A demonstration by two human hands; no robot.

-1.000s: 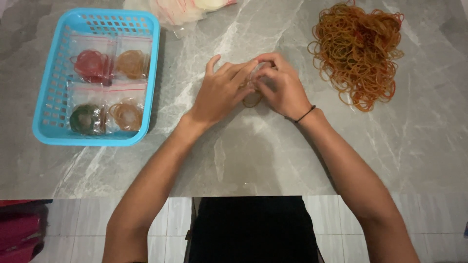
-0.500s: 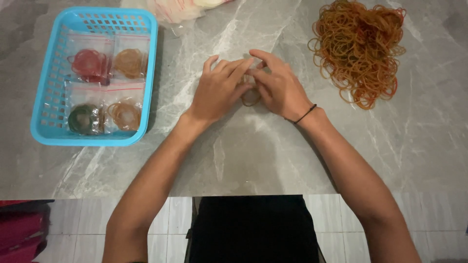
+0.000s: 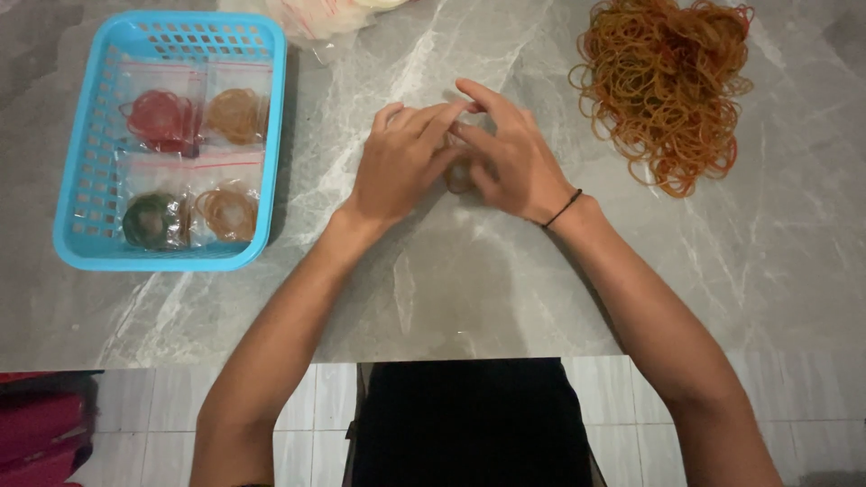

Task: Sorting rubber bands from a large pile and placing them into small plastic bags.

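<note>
Both hands [image 3: 456, 158] pinch something (unclear) mid-table [image 3: 505, 289]; basket [image 3: 271, 135] left, bands [image 3: 667, 90] right.

The hands, left hand [image 3: 401, 162] and right hand [image 3: 510, 153], have shifted slightly up the table.

Looks like a home setup to me, prob. a dining or kitchen table used for small packing work, not a shop floor. I see a grey marble-look tabletop [image 3: 469, 298] w/ white veining, and pale glossy floor tiles [image 3: 307, 415] below its near edge at 6 o'clock. At 10 o'clock sits a blue plastic basket [image 3: 271, 135] holding small clear zip bags [image 3: 194, 153] of sorted bands; at 2 o'clock a loose heap of rubber bands [image 3: 667, 90]. No machines or shelving in view.
</note>
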